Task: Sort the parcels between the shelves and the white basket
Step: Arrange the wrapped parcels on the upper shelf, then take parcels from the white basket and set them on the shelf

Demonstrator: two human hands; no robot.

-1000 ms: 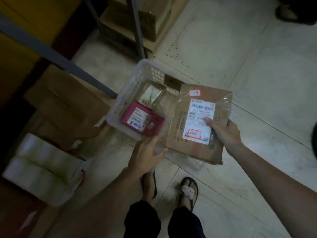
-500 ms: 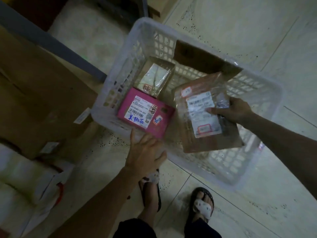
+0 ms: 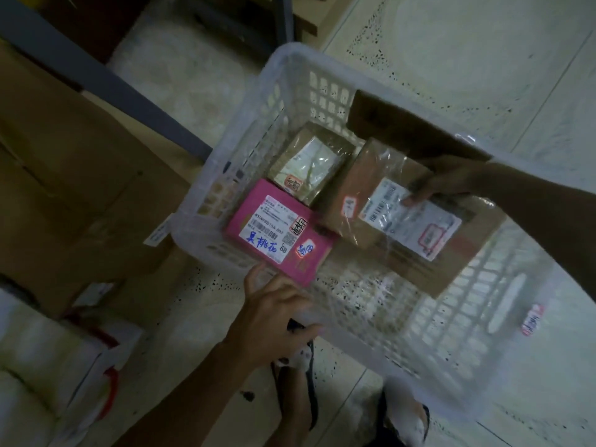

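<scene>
The right hand [image 3: 451, 179] reaches into the basket [image 3: 325, 95] from the right and pinches the parcel [image 3: 364, 188] at its far edge. The thumb lies on top, pressing the upper edge of the white label [image 3: 416, 221], while the other fingers are hidden behind the parcel. The parcel is a flat brown carton wrapped in clear tape. It sits inside the basket on the right side, stretching from the hand toward the near wall, and its left corner is just beside the pink box [image 3: 277, 233]. Whether it rests fully on the basket's bottom cannot be told. The pink box lies in the near left corner, and a small box [image 3: 309, 166] sits behind it, touching it. A dark cardboard sheet [image 3: 403, 130] leans at the far rim, just above the right hand. The left hand [image 3: 274, 311] grips the basket's near rim, thumb up by the pink box and fingers curled round the edge. The basket stands on the tiled floor [image 3: 467, 59], with brown cartons [image 3: 64, 188] to its left and a grey shelf post [image 3: 285, 21] beyond.
</scene>
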